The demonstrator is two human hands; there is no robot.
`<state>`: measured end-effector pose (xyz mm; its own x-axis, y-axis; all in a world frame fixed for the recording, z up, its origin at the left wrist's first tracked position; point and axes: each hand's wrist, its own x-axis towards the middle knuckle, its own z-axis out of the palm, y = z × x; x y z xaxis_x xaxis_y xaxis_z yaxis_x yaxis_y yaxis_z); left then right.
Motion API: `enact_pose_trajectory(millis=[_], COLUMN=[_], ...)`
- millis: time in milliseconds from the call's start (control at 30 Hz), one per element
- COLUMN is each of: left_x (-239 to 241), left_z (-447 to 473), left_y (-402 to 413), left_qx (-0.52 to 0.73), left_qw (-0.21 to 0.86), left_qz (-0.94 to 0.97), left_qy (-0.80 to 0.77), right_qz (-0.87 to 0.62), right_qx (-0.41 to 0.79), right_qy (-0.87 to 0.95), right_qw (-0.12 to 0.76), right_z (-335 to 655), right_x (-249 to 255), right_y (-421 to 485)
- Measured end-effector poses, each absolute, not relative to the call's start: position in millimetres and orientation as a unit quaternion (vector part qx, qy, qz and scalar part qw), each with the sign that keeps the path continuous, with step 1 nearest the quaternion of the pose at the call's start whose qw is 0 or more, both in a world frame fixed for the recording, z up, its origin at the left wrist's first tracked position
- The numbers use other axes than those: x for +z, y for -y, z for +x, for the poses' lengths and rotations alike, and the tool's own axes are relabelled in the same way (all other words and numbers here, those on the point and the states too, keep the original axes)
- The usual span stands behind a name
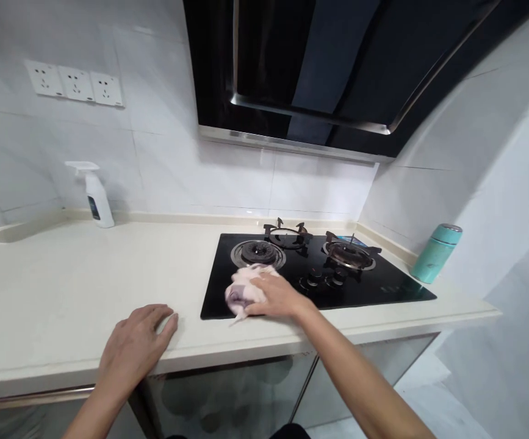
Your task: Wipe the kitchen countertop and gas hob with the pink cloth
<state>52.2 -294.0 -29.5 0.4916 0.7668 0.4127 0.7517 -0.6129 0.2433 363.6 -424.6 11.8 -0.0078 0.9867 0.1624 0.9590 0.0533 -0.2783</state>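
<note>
My right hand (277,297) presses a crumpled pale cloth (243,289) onto the front left part of the black glass gas hob (374,286), fingers closed over the cloth. My left hand (133,344) lies flat and spread on the cream countertop (85,280) near its front edge, left of the hob, holding nothing. The left burner (258,251) sits just behind the cloth.
A white spray bottle (94,194) stands at the back wall on the left. A teal flask (436,252) stands right of the hob by the side wall. A loose pan support (287,234), the right burner (349,253) and knobs (326,278) are on the hob. A black range hood (328,73) hangs overhead.
</note>
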Motion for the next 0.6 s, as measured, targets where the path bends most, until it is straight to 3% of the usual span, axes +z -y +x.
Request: enact_pose_trajectory(millis=[233, 600], left_x=[-30.0, -28.1], left_z=[48.4, 48.8], left_y=[290.2, 291.5], left_qx=[0.239, 0.24], left_qw=[0.015, 0.023], left_qz=[0.867, 0.868], left_qy=[-0.438, -0.435], right_qz=[-0.659, -0.811], right_qx=[-0.021, -0.04], right_qy=[0.72, 0.545], right_qw=[0.217, 0.211], right_z=[319.5, 427.7], right_x=[-14.7, -17.3], right_y=[429.5, 538.0])
